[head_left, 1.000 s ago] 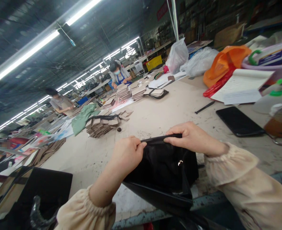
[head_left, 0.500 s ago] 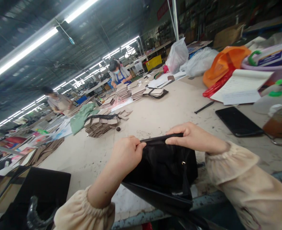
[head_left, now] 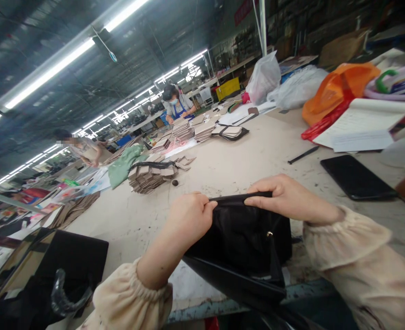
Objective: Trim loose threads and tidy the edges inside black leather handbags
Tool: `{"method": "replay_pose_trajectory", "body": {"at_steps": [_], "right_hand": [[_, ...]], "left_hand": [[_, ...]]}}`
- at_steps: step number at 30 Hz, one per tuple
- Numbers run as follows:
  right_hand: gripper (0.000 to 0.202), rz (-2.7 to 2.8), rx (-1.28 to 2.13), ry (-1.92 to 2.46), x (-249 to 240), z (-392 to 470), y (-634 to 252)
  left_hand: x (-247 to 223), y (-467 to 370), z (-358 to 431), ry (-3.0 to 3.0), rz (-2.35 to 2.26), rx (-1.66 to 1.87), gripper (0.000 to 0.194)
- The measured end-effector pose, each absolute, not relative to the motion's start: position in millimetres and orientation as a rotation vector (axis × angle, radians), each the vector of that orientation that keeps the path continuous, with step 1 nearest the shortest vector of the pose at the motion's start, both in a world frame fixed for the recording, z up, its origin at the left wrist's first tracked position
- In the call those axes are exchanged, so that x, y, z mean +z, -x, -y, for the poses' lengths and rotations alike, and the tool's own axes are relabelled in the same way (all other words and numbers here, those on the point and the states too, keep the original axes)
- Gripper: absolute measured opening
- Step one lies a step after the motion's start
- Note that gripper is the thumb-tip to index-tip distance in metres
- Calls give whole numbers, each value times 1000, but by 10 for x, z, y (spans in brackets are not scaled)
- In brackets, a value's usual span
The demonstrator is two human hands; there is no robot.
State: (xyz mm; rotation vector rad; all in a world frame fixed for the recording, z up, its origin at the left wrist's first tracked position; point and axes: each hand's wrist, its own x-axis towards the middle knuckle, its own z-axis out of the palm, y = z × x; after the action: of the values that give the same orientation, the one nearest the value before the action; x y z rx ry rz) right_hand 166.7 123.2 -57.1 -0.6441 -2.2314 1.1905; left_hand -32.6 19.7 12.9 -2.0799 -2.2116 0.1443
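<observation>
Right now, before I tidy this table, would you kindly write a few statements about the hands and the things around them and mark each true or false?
1. The left hand and right hand both grip the top edge of the black bag. True.
2. The phone lies on the table, right of the black bag. True.
3. The left hand holds the phone. False: it grips the black bag.
4. The notepad lies beyond the phone. True.
5. The notepad lies left of the black bag. False: it lies to the right.

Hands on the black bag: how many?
2: the left hand grips the black bag by its far edge, the right hand the same edge, farther right. No other hand shows there.
</observation>
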Motion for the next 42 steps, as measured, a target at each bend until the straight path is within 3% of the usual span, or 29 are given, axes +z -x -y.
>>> {"method": "replay_pose_trajectory", "body": {"at_steps": [28,37,42], "right_hand": [[30,2267,1016,744,-568,-1248,-1652],[27,2368,821,781,-426,-1097,-1636],[26,2444,515,940,-340,-946,-1568]], "left_hand": [[123,257,-371,2018,2262,197,38],[114,303,-270,2069,2271,102,38],[123,316,-154,2074,2257,47,38]]}}
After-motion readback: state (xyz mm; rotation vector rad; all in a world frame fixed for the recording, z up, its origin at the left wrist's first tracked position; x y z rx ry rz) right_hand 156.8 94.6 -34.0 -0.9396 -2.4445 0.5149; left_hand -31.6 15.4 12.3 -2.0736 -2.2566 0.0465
